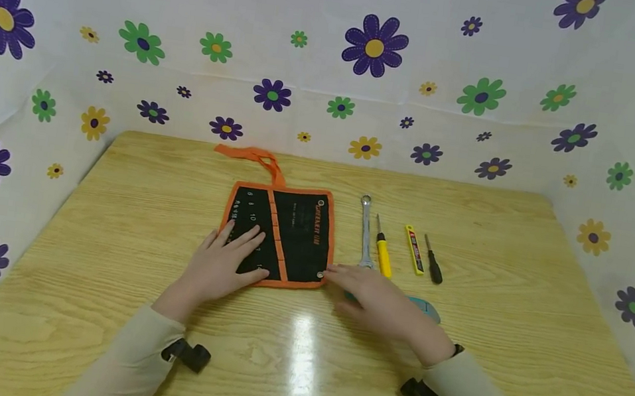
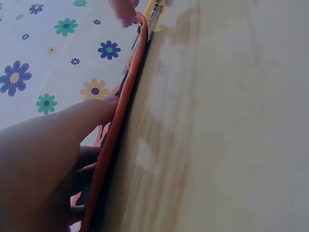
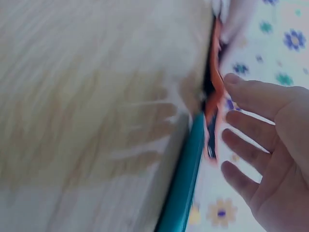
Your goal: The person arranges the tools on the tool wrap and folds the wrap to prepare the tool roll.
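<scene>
left hand [image 1: 219,267] rests on the black pouch [image 1: 302,239]; right hand [image 1: 381,302] just beside.

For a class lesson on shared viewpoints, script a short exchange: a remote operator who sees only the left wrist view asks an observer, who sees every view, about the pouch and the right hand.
Operator: I see the left hand at the orange-edged tool pouch. What is printed on its face?
Observer: White numbers, including a 10, show on the black fabric in the head view.
Operator: Is the right hand gripping anything?
Observer: No; the right wrist view shows its fingers spaced apart, with nothing held between them.
</scene>
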`<state>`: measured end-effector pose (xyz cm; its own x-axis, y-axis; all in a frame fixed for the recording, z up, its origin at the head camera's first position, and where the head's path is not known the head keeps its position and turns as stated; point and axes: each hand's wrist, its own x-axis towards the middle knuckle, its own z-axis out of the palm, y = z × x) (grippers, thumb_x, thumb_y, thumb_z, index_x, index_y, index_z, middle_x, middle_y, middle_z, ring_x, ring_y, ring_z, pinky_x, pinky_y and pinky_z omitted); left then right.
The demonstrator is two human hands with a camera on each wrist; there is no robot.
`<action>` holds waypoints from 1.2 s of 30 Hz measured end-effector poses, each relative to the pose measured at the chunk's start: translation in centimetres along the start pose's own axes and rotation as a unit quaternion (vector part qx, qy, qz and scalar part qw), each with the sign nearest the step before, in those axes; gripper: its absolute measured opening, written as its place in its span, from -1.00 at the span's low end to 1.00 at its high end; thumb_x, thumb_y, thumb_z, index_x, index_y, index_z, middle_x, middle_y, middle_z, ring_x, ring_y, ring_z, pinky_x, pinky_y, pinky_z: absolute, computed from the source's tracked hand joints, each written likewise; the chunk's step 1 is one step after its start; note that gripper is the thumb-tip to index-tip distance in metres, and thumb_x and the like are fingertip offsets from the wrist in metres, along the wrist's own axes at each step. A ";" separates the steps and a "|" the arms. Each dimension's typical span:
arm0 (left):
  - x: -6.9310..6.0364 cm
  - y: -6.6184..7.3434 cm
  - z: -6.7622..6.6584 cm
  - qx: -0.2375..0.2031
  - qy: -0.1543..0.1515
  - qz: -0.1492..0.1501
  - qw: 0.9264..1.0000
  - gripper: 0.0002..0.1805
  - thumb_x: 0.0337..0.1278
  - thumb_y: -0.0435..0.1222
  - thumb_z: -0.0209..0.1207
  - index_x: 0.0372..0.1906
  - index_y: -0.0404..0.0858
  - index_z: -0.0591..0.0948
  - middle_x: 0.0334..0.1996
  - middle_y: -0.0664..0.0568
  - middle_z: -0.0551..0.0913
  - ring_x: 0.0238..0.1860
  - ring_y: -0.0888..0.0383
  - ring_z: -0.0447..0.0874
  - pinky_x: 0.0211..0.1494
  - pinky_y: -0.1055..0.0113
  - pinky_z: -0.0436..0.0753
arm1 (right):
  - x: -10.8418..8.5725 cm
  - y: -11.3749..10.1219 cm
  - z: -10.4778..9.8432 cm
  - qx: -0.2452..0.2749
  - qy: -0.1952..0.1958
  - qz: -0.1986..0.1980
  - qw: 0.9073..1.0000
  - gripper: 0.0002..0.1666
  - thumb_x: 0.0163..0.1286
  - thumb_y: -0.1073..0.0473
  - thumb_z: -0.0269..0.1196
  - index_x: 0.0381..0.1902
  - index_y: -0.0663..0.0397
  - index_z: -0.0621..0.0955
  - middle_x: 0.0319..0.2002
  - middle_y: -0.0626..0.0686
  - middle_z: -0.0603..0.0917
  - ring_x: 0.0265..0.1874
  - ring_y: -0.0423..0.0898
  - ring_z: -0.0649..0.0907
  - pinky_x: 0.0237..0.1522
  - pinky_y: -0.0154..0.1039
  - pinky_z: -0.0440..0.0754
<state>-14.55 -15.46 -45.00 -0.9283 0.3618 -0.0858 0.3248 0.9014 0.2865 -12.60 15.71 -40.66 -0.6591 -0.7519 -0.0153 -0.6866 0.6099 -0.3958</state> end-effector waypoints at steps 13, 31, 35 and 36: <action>-0.4 -0.4 1.7 -0.049 0.070 0.005 0.996 -0.08 0.09 0.36 0.03 0.47 -0.02 0.21 0.46 0.12 0.12 0.49 -0.12 -0.28 0.44 -0.13 -0.25 | -4.9 2.9 -1.1 -0.056 0.047 0.059 0.996 -0.41 0.02 0.10 0.51 0.03 0.16 0.64 -0.10 0.06 0.62 -0.18 -0.05 0.60 -0.16 -0.11 0.61; -0.5 -0.6 2.0 -0.073 0.092 0.019 0.993 -0.10 0.09 0.33 0.06 0.47 -0.04 0.23 0.46 0.10 0.14 0.49 -0.09 -0.23 0.46 -0.06 -0.24 | -7.8 4.8 -2.3 -0.013 0.007 0.124 0.992 -0.54 0.06 0.19 0.48 -0.05 0.16 0.66 -0.17 0.01 0.60 -0.25 -0.09 0.58 -0.24 -0.14 0.61; -0.5 -0.8 2.1 -0.069 0.092 0.018 0.993 -0.10 0.10 0.32 0.06 0.47 -0.05 0.23 0.46 0.09 0.14 0.49 -0.10 -0.22 0.45 -0.08 -0.23 | -7.4 4.8 -2.0 -0.016 0.031 0.112 0.993 -0.59 0.06 0.23 0.47 -0.09 0.14 0.66 -0.15 0.01 0.60 -0.20 -0.07 0.56 -0.21 -0.13 0.61; -0.6 -0.9 2.1 -0.069 0.091 0.017 0.993 -0.10 0.10 0.32 0.06 0.47 -0.05 0.23 0.46 0.09 0.13 0.49 -0.10 -0.23 0.45 -0.08 -0.23 | -7.3 4.8 -1.9 -0.013 0.039 0.110 0.993 -0.60 0.07 0.24 0.46 -0.09 0.13 0.66 -0.15 0.01 0.60 -0.19 -0.08 0.55 -0.20 -0.13 0.60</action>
<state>-13.92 -15.96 -47.18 -0.9385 0.3316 0.0965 0.3407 0.8430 0.4163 -11.68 24.57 -40.72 -0.8153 -0.5784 -0.0270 -0.5303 0.7647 -0.3660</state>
